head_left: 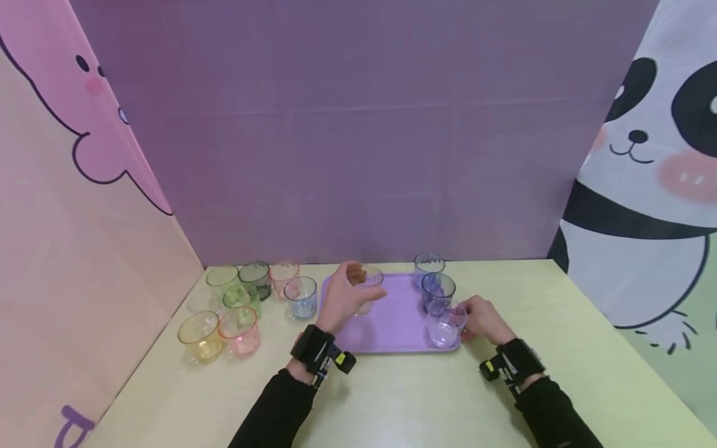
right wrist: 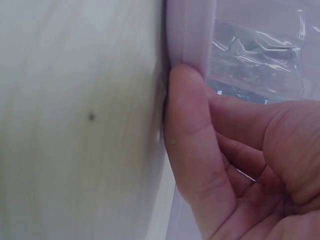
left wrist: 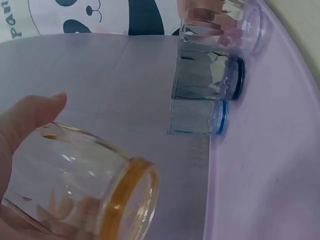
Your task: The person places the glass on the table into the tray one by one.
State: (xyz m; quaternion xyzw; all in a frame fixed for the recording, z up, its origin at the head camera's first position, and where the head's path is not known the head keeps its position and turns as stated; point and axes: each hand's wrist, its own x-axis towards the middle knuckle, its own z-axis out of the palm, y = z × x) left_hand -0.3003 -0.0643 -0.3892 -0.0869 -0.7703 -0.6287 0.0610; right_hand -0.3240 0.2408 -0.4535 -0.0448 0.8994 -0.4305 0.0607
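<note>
My left hand grips a clear glass with an amber base above the left part of the purple tray. The thumb is by the glass's rim and fingers show through its wall. At the tray's front right corner, my right hand pinches the tray edge, one fingertip against the rim. Beside that hand a clear glass stands on the tray. Behind it, in a row along the tray's right side, are a dark bluish glass and a pale blue glass.
Left of the tray stand several coloured glasses: a blue one nearest the tray, pink and yellow ones in front, green and dark grey ones behind. A purple backdrop rises at the table's far edge.
</note>
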